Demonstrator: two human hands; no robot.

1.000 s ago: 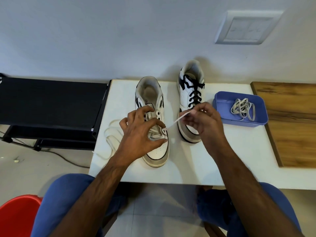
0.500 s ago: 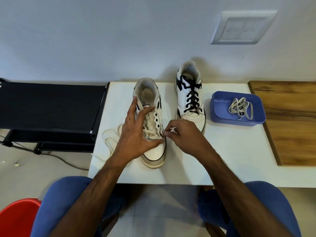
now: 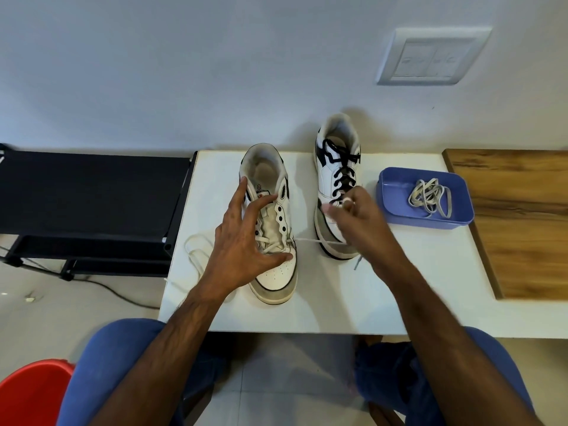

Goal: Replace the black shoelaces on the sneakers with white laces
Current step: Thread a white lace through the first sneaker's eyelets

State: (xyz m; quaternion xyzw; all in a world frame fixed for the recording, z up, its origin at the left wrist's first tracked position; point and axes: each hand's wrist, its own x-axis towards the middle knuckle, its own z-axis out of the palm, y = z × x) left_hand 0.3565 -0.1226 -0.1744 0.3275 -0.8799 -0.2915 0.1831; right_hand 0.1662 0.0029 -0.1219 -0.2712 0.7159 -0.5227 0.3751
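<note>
On the white table [image 3: 384, 287], the left hand [image 3: 242, 244] lay spread over the near sneaker [image 3: 273, 229] while the right hand [image 3: 356, 219] pinched its white lace [image 3: 310, 240] taut (the black-laced sneaker [image 3: 336, 170] stood toward the far edge).

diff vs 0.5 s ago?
The right hand moved right and away from the near sneaker, pulling the white lace taut out of a lower eyelet, still pinching it. The left hand stays spread on that sneaker. The black-laced sneaker and the blue tray are unmoved.
</note>
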